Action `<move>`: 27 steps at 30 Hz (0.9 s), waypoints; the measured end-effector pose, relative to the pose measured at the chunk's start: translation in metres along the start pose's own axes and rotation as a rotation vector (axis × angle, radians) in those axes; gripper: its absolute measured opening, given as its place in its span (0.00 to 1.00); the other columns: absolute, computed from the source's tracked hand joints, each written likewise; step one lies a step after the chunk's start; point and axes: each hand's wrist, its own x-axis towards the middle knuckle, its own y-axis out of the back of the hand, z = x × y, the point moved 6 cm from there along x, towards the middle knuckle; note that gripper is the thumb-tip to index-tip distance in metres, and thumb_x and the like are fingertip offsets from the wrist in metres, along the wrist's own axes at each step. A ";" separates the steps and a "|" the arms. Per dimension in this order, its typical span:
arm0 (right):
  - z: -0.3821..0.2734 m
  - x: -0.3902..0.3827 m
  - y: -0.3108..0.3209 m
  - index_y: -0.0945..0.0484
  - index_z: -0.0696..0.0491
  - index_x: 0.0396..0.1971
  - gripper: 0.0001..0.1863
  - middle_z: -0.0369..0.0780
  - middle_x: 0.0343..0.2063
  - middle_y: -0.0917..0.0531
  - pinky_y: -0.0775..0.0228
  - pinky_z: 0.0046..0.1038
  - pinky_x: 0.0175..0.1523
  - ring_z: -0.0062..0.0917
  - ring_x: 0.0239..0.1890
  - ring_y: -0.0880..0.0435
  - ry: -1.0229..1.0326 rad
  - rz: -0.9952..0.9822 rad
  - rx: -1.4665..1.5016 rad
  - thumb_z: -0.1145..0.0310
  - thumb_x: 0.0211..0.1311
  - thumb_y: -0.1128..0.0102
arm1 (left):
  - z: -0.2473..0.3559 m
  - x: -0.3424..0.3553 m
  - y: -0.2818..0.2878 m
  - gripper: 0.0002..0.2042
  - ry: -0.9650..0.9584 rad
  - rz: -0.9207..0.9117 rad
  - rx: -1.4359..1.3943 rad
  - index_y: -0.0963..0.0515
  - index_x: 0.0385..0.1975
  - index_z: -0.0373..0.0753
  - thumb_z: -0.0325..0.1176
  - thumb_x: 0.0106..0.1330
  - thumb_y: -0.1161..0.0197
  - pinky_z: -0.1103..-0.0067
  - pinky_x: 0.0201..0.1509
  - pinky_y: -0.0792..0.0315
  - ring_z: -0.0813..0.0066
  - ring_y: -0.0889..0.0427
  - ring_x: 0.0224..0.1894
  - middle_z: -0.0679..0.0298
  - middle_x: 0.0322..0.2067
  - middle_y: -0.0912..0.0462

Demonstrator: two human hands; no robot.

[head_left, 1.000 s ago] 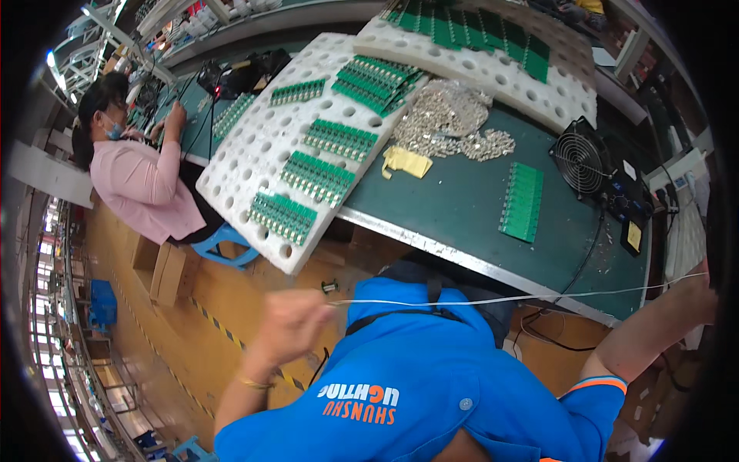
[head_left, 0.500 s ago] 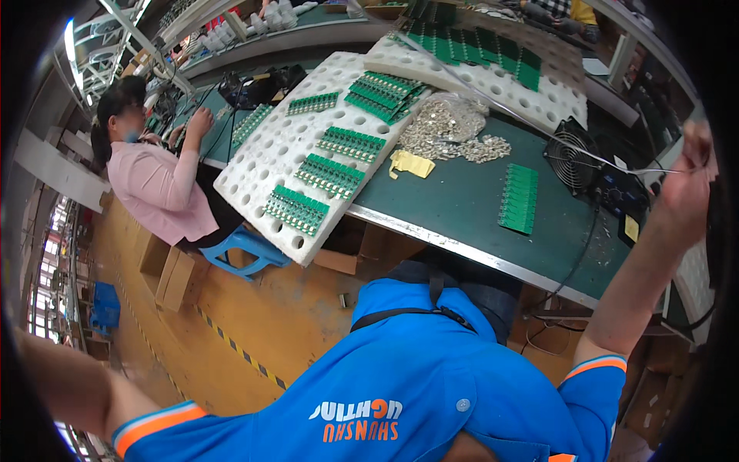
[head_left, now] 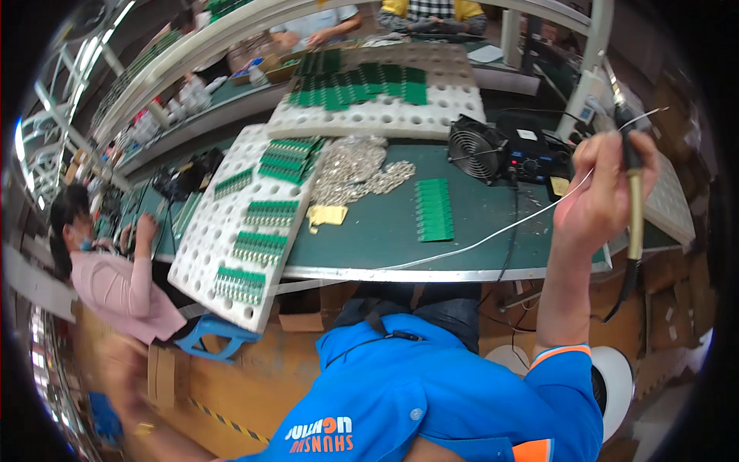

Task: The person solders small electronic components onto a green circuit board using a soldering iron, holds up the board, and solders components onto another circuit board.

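**White wire [head_left: 476, 245] runs through the right grip [head_left: 608, 185], beside a soldering iron [head_left: 634, 200]**

The wire passes through the right grip, its short free end sticking out at 1 o'clock. Its long run slants away toward 8 o'clock, over the bench [head_left: 362, 240] and past its front edge, fading into blur. The right grip is closed, fingers curled in, pinching the wire; the iron stands nearly upright against the same fingers, tip at 12 o'clock, cable near 6. Out at 8 o'clock, the left grip [head_left: 123, 369] is too smeared to tell whether it is spread or pressed together.

From the right grip, a black fan [head_left: 475, 150] sits between 9 and 10 o'clock, and a green circuit-board panel [head_left: 435, 210] lies at about 9. Beyond them are a heap of small silvery parts [head_left: 350, 169] and a perforated white foam board [head_left: 202, 262] bearing more panels.
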 end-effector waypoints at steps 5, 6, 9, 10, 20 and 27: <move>0.005 -0.043 0.004 0.38 0.55 0.52 0.16 0.38 0.25 0.24 0.32 0.21 0.33 0.19 0.26 0.25 -0.141 -0.087 -0.109 0.79 0.69 0.45 | -0.170 -0.072 -0.258 0.08 0.417 -0.722 -0.276 0.17 0.34 0.34 0.32 0.64 0.38 0.76 0.40 0.23 0.69 0.16 0.33 0.60 0.30 0.15; 0.005 -0.053 0.000 0.39 0.55 0.51 0.15 0.38 0.24 0.25 0.31 0.21 0.31 0.20 0.25 0.24 -0.163 -0.137 -0.170 0.79 0.70 0.47 | -0.161 -0.075 -0.273 0.08 0.424 -0.747 -0.282 0.17 0.34 0.34 0.32 0.64 0.38 0.76 0.40 0.23 0.69 0.16 0.33 0.60 0.30 0.15; 0.014 -0.088 -0.011 0.41 0.54 0.50 0.14 0.40 0.22 0.24 0.27 0.22 0.26 0.22 0.21 0.22 -0.158 -0.379 -0.233 0.80 0.71 0.50 | -0.105 -0.049 -0.291 0.10 -0.050 -0.776 0.556 0.17 0.42 0.37 0.26 0.65 0.43 0.74 0.45 0.23 0.55 0.15 0.41 0.50 0.38 0.15; 0.017 -0.100 -0.016 0.40 0.54 0.49 0.14 0.42 0.23 0.22 0.26 0.23 0.24 0.22 0.20 0.21 -0.187 -0.413 -0.189 0.80 0.70 0.48 | -0.057 -0.022 -0.280 0.11 -0.036 -0.706 0.493 0.17 0.44 0.38 0.25 0.65 0.43 0.73 0.48 0.23 0.51 0.15 0.44 0.47 0.41 0.16; 0.060 -0.159 -0.025 0.31 0.59 0.44 0.12 0.47 0.27 0.15 0.22 0.27 0.28 0.28 0.25 0.14 -0.453 -0.581 -0.139 0.79 0.66 0.39 | 0.157 0.082 -0.427 0.05 -0.106 -1.057 -0.688 0.27 0.41 0.35 0.30 0.73 0.44 0.73 0.33 0.26 0.70 0.19 0.28 0.61 0.27 0.19; 0.076 -0.150 -0.005 0.39 0.57 0.45 0.17 0.46 0.28 0.17 0.24 0.21 0.29 0.20 0.22 0.19 -0.694 -0.346 -0.116 0.79 0.66 0.40 | 0.135 0.087 -0.439 0.08 -0.323 -0.952 -0.584 0.24 0.32 0.35 0.30 0.74 0.44 0.77 0.28 0.31 0.76 0.23 0.25 0.65 0.22 0.23</move>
